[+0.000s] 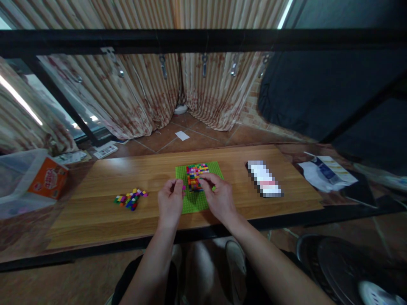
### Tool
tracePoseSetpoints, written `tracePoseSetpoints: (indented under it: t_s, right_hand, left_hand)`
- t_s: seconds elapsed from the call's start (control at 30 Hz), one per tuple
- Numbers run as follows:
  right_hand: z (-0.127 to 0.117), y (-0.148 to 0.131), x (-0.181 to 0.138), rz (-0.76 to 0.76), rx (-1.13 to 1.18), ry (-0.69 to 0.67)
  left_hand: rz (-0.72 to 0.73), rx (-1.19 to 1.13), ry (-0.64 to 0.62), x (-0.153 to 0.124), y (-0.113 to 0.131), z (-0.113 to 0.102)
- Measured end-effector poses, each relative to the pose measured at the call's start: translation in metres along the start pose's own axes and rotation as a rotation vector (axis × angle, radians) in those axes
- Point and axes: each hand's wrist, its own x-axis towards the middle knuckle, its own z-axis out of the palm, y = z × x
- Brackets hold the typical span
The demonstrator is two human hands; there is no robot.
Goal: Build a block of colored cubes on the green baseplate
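Note:
A green studded baseplate [194,206] lies on the wooden table, and a block of small multicoloured toy bricks [192,170] covers its upper middle. At the plate's left edge, my left hand [170,202] is closed in a pinch on a small magenta brick [183,187]. My right hand [220,195] reaches over the plate's right side, thumb and fingers pinched at the right edge of the brick block. Whatever sits between those fingertips is too small to make out. Further left, a loose pile of coloured bricks [132,199] rests on the table.
On the wooden table [152,169], a pixelated phone-like rectangle [264,180] lies to the right. Papers and a packet [330,173] lie beyond the right end. A clear plastic bin [22,182] with an orange label stands at left. A dark bar [203,41] crosses above.

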Motion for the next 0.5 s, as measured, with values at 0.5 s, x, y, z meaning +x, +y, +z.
tracePoseSetpoints:
  t_s: [0.5]
  right_hand:
    - [-0.019,0.010,0.009,0.037,-0.107,0.077]
  left_hand:
    - [-0.015,0.036,-0.050,0.003,-0.012,0.001]
